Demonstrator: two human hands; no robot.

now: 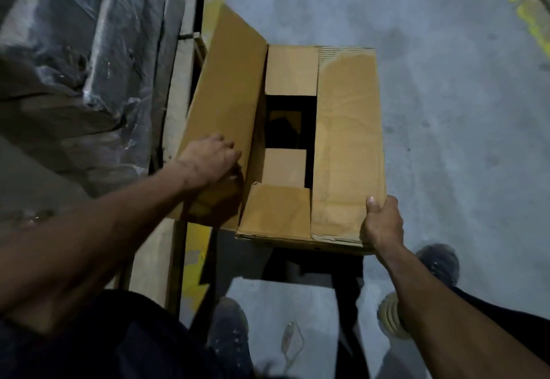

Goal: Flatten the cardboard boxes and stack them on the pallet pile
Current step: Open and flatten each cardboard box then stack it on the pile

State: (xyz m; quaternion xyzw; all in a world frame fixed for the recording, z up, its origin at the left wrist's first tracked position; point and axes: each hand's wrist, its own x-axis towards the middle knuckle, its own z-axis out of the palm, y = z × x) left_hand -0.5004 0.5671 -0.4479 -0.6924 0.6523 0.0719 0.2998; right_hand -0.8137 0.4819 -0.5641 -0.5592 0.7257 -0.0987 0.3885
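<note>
Gripping the box's [348, 140] near right corner, the right hand [382, 224] has its thumb on the closed right flap. The left hand [208, 160] curls round the near end of the raised left flap [226, 96]. The box is held above the floor [446, 111], which lies bare to the right. Wrapped goods [74, 51] crowd its left edge.

Bare forearms; dark trousers [148, 343]; speckled grey shoes [227, 328]
</note>
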